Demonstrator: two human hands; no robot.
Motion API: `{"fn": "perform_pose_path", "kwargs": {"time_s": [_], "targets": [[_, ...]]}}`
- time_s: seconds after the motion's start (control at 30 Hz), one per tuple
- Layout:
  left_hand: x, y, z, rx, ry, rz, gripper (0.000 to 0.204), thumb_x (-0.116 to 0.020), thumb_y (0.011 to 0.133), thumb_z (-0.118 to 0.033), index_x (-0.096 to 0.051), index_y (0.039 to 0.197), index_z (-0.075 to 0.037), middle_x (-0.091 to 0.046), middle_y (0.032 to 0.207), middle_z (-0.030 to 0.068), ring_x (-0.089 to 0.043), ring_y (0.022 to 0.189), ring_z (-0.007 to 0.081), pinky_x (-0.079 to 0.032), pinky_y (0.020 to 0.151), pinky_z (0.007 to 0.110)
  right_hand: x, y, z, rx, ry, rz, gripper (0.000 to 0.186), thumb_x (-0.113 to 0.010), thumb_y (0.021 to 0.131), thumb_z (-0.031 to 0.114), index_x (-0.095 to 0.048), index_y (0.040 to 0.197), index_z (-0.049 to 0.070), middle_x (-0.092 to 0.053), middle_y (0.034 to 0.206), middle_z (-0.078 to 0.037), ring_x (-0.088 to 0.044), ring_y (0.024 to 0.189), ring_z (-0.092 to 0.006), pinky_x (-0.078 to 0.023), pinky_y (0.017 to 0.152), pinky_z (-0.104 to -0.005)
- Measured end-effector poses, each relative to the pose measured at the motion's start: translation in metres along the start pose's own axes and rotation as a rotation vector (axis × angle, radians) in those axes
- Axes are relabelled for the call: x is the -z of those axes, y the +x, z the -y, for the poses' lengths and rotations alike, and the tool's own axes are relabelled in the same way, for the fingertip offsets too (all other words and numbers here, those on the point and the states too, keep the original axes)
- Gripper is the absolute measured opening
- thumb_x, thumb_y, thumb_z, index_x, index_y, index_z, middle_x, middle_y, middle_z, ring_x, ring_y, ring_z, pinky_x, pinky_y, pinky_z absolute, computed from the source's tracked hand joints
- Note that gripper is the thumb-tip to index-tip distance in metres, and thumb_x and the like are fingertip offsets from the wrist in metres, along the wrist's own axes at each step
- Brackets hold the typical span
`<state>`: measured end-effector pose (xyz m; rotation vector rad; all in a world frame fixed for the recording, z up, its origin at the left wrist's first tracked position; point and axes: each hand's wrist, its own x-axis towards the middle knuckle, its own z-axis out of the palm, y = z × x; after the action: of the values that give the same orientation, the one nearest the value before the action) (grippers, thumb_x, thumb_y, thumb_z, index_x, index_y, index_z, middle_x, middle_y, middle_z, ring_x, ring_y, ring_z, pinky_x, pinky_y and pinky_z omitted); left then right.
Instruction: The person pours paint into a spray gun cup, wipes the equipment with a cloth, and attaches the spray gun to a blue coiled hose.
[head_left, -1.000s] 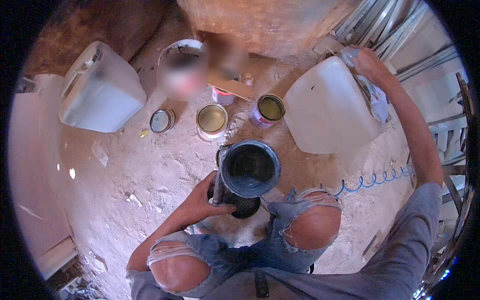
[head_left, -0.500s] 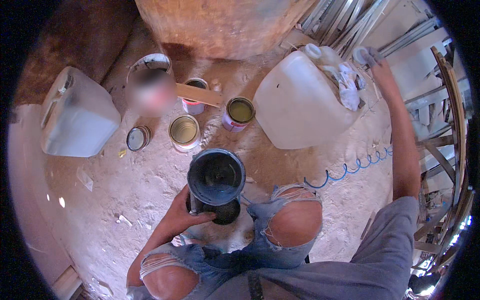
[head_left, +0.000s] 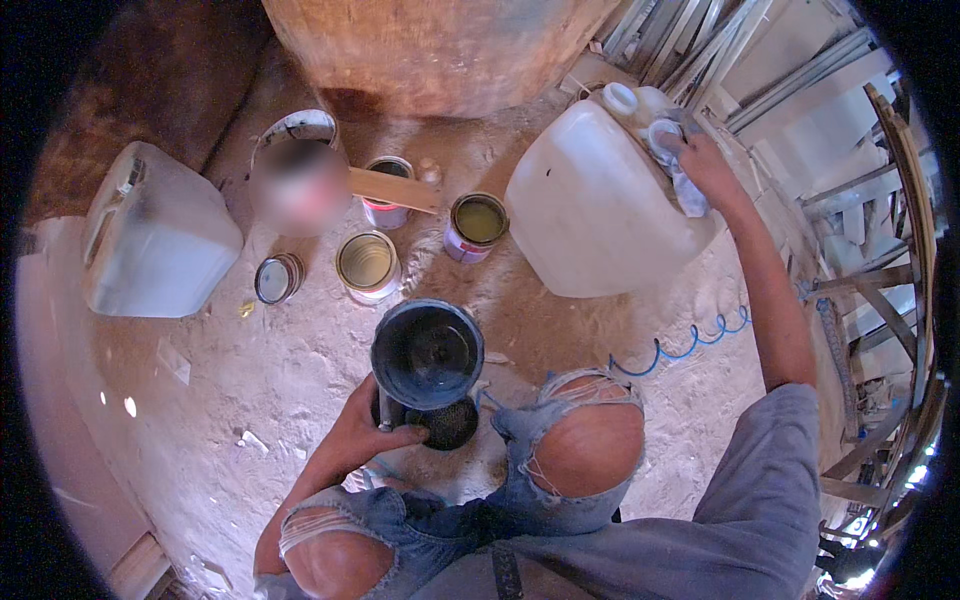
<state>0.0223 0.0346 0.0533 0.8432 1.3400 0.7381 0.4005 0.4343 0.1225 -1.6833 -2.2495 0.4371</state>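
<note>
My left hand [head_left: 372,430] is closed around the lower part of a dark blue open cup [head_left: 428,350], in front of my knees. A short grey stem shows under the cup, and a black round piece [head_left: 447,424] sits below it. My right hand [head_left: 703,165] reaches over the large white plastic jug [head_left: 590,215], gripping a small whitish round cup or lid [head_left: 663,137]. That round thing is against a crumpled white rag [head_left: 688,195] on the jug's upper right side. The dark cup's inside looks wet and dark.
Open paint cans stand ahead: olive [head_left: 479,220], cream [head_left: 368,262] and one with a wooden board [head_left: 395,188] across it. A closed can [head_left: 278,278], a bucket [head_left: 300,128] and another jug [head_left: 165,240] stand left. A blue coiled hose [head_left: 690,345] lies right, near wooden frames [head_left: 905,230].
My right hand has moved left and slightly nearer with the whitish round thing, bringing it over the rag. My left hand and the dark cup have shifted only slightly left.
</note>
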Motion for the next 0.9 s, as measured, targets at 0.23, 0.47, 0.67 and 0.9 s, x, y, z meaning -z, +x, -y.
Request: {"fn": "perform_pose_path", "kwargs": {"time_s": [0.23,0.47,0.67,0.9], "targets": [[-0.001,-0.001,-0.005,0.006,-0.023,-0.03,0.083,-0.085,0.062,-0.016,-0.042,0.131,0.001,-0.054,0.124,0.013,-0.05,0.118,0.0208,-0.036,0.103,0.034,-0.006,-0.003,0.036,-0.071,-0.034,0.118,0.047,-0.062,0.085,0.036,-0.061,0.115,-0.001,-0.064,0.111,-0.016,-0.058,0.101,-0.023,-0.043,0.091,-0.034],[0.005,-0.002,0.004,-0.088,-0.056,0.053,0.084,-0.083,0.066,-0.016,-0.038,0.134,0.001,-0.054,0.125,0.014,-0.051,0.117,0.0211,-0.038,0.102,0.034,-0.003,-0.032,0.054,0.062,0.079,-0.004,0.041,-0.06,0.083,0.031,-0.064,0.113,0.003,-0.066,0.108,-0.02,-0.062,0.102,-0.0336,-0.045,0.091,-0.0386],[0.001,0.003,0.001,-0.147,-0.014,-0.003,0.086,-0.083,0.066,-0.017,-0.036,0.136,0.0,-0.054,0.123,0.0151,-0.053,0.114,0.0214,-0.04,0.1,0.034,0.023,-0.056,0.044,0.059,0.047,0.07,0.038,-0.059,0.084,0.026,-0.064,0.114,0.004,-0.066,0.111,-0.018,-0.061,0.103,-0.0278,-0.043,0.093,-0.0359],[-0.018,0.04,-0.02,-0.192,0.081,0.088,0.067,-0.082,0.068,-0.017,-0.044,0.121,-0.002,-0.059,0.092,0.008,-0.058,0.086,0.0163,-0.049,0.073,0.031,0.091,-0.096,0.075,0.157,-0.062,0.344,0.036,-0.061,0.078,0.012,-0.065,0.113,0.004,-0.066,0.11,-0.011,-0.059,0.101,-0.0205,-0.041,0.096,-0.0311]]}}
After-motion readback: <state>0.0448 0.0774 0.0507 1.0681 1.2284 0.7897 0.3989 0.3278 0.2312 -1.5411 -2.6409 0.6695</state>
